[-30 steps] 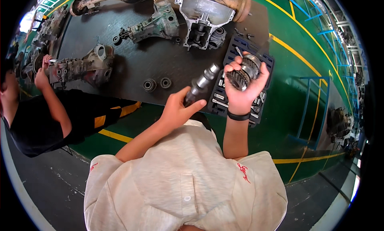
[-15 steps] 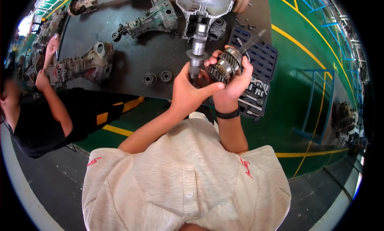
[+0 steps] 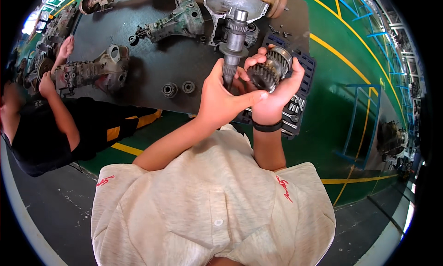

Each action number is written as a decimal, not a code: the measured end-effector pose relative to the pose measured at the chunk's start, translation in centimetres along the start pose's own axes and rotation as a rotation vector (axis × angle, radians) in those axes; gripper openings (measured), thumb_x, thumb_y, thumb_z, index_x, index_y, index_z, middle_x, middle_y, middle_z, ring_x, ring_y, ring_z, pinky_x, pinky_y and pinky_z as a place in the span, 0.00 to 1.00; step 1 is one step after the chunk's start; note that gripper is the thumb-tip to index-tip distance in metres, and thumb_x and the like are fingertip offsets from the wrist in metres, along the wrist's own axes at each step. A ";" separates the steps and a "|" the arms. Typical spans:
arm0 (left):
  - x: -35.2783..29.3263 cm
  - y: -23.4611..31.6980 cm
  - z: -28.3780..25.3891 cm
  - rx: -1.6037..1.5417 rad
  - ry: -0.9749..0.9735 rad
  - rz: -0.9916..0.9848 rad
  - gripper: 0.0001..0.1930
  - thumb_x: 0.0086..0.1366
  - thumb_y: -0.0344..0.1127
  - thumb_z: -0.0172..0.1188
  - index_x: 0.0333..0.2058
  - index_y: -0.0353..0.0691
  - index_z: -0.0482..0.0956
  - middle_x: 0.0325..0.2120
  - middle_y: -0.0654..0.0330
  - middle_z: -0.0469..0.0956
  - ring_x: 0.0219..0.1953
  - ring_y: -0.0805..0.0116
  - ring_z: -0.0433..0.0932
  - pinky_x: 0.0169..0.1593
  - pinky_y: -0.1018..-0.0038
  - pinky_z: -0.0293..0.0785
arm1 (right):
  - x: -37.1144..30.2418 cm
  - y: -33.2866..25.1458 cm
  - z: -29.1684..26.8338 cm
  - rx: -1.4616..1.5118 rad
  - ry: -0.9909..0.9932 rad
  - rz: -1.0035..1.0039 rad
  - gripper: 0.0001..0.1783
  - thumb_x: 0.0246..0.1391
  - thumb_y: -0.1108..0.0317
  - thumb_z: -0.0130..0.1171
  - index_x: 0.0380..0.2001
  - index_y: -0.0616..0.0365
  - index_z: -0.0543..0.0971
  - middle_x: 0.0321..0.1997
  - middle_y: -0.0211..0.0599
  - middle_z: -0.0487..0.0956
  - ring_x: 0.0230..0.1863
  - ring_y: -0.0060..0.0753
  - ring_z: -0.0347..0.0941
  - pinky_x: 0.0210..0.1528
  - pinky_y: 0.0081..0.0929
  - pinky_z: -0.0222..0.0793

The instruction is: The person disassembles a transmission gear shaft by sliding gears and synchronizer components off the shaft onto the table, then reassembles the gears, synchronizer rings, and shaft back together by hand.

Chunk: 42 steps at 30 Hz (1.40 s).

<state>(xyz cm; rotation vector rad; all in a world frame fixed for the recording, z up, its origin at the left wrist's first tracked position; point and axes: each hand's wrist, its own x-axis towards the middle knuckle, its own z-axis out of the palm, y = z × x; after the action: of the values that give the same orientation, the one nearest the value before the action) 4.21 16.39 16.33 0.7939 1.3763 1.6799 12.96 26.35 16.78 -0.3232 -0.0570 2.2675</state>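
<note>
My left hand [image 3: 216, 99] is closed around the lower end of a steel transmission shaft [image 3: 236, 39], which stands nearly upright with a wide collar midway and splines below it. My right hand [image 3: 282, 96] grips a gear cluster [image 3: 271, 68] of dark toothed gears with a bright ring. The gears' toothed end faces back toward me. My left thumb reaches across to the base of my right hand, and the two parts are held side by side, apart. Beyond the shaft lies an open bell-shaped housing [image 3: 221, 3] on the dark metal table [image 3: 152, 63].
Two small gears, one toothed [image 3: 170, 90] and one ring-like [image 3: 188, 86], lie left of my hands. A socket tool case [image 3: 308, 72] is open behind my right hand. Gearbox casings [image 3: 182, 22] lie farther back. At left, a co-worker's hands [image 3: 46, 85] touch another gearbox [image 3: 94, 72].
The gear cluster has tilted, so its long thin shaft end no longer shows. Both hands have shifted slightly right, and the transmission shaft has come up higher in view.
</note>
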 end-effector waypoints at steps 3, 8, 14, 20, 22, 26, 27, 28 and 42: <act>0.0 0.3 -0.2 -0.014 0.003 0.040 0.29 0.47 0.31 0.79 0.43 0.36 0.69 0.33 0.63 0.77 0.28 0.82 0.74 0.33 0.82 0.71 | 0.8 -1.0 0.0 0.128 0.021 0.130 0.27 0.57 0.45 0.48 0.37 0.61 0.75 0.33 0.44 0.77 0.36 0.40 0.74 0.39 0.38 0.75; 0.1 0.6 -0.7 -0.016 -0.005 0.046 0.26 0.50 0.28 0.77 0.40 0.38 0.66 0.34 0.60 0.79 0.28 0.82 0.74 0.33 0.82 0.72 | 0.5 -0.3 0.9 0.082 0.056 0.083 0.24 0.57 0.48 0.50 0.35 0.63 0.73 0.31 0.44 0.77 0.36 0.38 0.74 0.44 0.36 0.74; 0.0 1.5 -0.9 -0.006 -0.018 0.103 0.26 0.51 0.29 0.77 0.39 0.38 0.66 0.35 0.59 0.80 0.29 0.80 0.76 0.36 0.81 0.73 | -0.4 1.0 2.3 -0.065 0.054 -0.081 0.26 0.60 0.47 0.44 0.36 0.63 0.73 0.31 0.45 0.77 0.34 0.43 0.74 0.40 0.39 0.75; 0.0 1.9 -0.5 -0.092 -0.135 0.031 0.24 0.51 0.30 0.77 0.41 0.36 0.70 0.36 0.60 0.79 0.35 0.78 0.79 0.42 0.77 0.76 | -2.1 2.1 3.3 -0.431 0.050 -0.507 0.22 0.62 0.49 0.42 0.44 0.58 0.70 0.31 0.45 0.77 0.31 0.44 0.77 0.36 0.43 0.76; -0.1 2.1 -0.2 -0.104 -0.140 0.065 0.23 0.51 0.31 0.78 0.39 0.39 0.69 0.31 0.66 0.76 0.33 0.81 0.76 0.39 0.79 0.74 | -2.3 2.0 3.0 -0.448 0.001 -0.547 0.21 0.61 0.49 0.44 0.45 0.55 0.70 0.32 0.45 0.78 0.31 0.45 0.78 0.36 0.43 0.76; -0.3 2.5 -0.4 -0.225 -0.156 0.070 0.23 0.51 0.31 0.78 0.34 0.44 0.67 0.24 0.73 0.69 0.28 0.86 0.66 0.32 0.83 0.63 | -3.1 2.4 4.0 -0.462 -0.089 -0.576 0.20 0.61 0.49 0.45 0.44 0.54 0.70 0.32 0.45 0.78 0.32 0.46 0.79 0.35 0.42 0.77; -0.5 2.6 -0.6 -0.243 -0.160 0.068 0.23 0.51 0.31 0.77 0.34 0.44 0.67 0.24 0.73 0.69 0.28 0.86 0.66 0.31 0.84 0.63 | -3.2 2.5 4.2 -0.444 -0.070 -0.549 0.21 0.61 0.49 0.45 0.44 0.54 0.70 0.32 0.44 0.79 0.32 0.46 0.79 0.36 0.42 0.77; -0.6 2.6 -0.8 -0.262 -0.161 0.066 0.22 0.51 0.30 0.77 0.34 0.44 0.67 0.24 0.73 0.69 0.28 0.86 0.66 0.31 0.84 0.62 | -3.4 2.6 4.5 -0.428 -0.051 -0.518 0.21 0.62 0.48 0.45 0.44 0.54 0.70 0.31 0.44 0.79 0.32 0.46 0.79 0.36 0.42 0.77; -1.6 2.8 -3.4 -0.486 -0.312 -0.123 0.22 0.53 0.23 0.73 0.35 0.43 0.64 0.23 0.68 0.73 0.26 0.78 0.78 0.29 0.79 0.74 | -5.2 3.8 6.4 -0.626 -0.063 -0.636 0.23 0.63 0.47 0.43 0.48 0.56 0.69 0.35 0.47 0.79 0.35 0.45 0.79 0.41 0.41 0.76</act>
<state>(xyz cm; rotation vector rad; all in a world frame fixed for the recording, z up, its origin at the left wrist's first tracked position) 1.53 13.19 18.41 0.6378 0.7444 1.6181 11.85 20.37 23.51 -0.4767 -0.7972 1.5775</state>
